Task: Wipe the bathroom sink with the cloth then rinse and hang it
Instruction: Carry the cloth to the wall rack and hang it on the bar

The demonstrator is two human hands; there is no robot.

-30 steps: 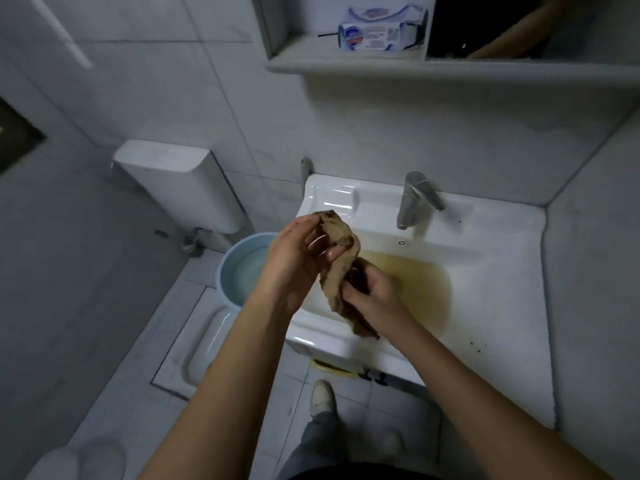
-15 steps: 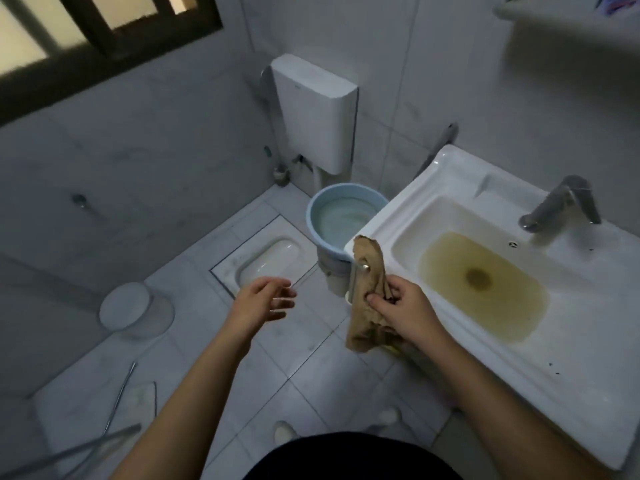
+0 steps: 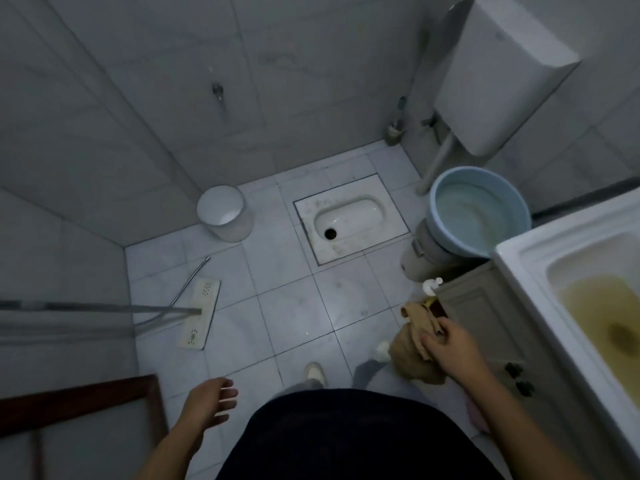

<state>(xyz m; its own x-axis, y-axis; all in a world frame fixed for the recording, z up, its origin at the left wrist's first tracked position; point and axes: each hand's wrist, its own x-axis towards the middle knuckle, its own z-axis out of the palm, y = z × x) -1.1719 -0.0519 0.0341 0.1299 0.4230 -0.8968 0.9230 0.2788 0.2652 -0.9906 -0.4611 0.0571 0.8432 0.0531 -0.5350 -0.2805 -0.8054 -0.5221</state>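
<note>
— What had moved since the frame before?

— The whole view had. I had swung away from the sink (image 3: 519, 252), which slid to the right edge with yellow-brown water lying in its basin; the tiled floor (image 3: 294, 306) filled the middle, with the squat pan (image 3: 349, 220), the blue bucket (image 3: 479, 211) and the flat mop (image 3: 199, 313) in sight.

— And the cloth?

— The cloth (image 3: 420, 327) had come off the sink rim. My right hand (image 3: 450, 348) was clenched on it, low beside the cabinet front, the brown fabric bunched and drooping below my fingers. My left hand (image 3: 211, 403) had dropped toward my hip, released, fingers spread, grasping nothing.

— What did that mean for the job?

— I judged the wiping finished and the cloth on its way to be hung, or perhaps rinsed in the bucket. No hook or rail showed, so I couldn't tell where. The murky water suggested the sink itself wasn't yet clean.
</note>
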